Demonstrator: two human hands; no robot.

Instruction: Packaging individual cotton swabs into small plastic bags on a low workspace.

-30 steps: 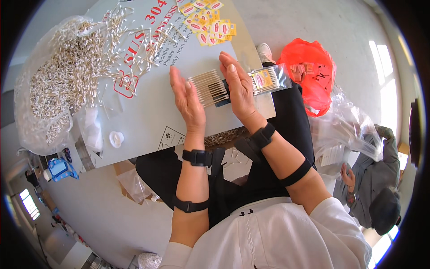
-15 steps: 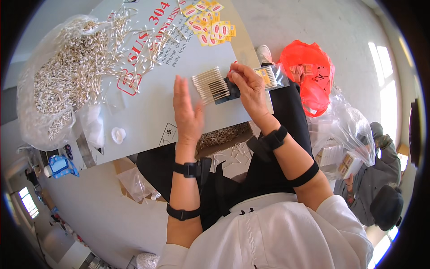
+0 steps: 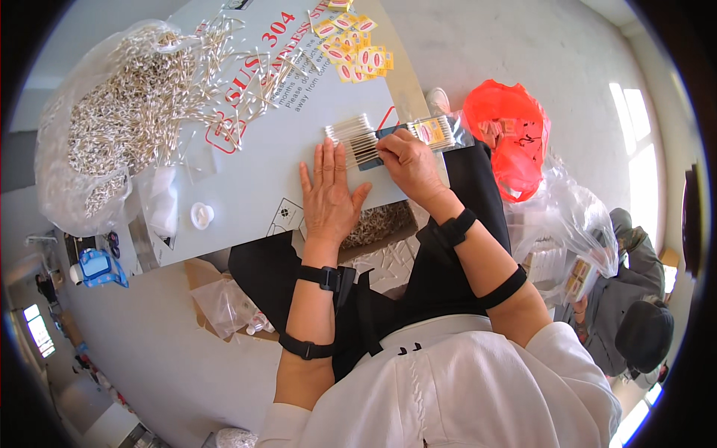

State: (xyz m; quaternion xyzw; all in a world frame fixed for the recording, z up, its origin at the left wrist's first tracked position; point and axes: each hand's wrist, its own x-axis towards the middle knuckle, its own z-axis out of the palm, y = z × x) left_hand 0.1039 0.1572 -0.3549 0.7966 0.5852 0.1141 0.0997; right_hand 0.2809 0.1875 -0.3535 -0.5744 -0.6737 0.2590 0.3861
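L hand (image 3: 326, 196) now flat, fingers open, beside swab bundle (image 3: 357, 139); R hand (image 3: 409, 160) fingers pinching it

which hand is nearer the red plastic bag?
Right. The right hand rests on the row of cotton swabs, just left of the red plastic bag. The left hand lies flat on the board, farther left.

One red plastic bag (image 3: 511, 134), one small white cap (image 3: 202, 215), two hands, swabs beyond counting.

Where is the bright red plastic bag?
In the head view, the bright red plastic bag lies to the person's right, just past the right hand and the cotton swabs.
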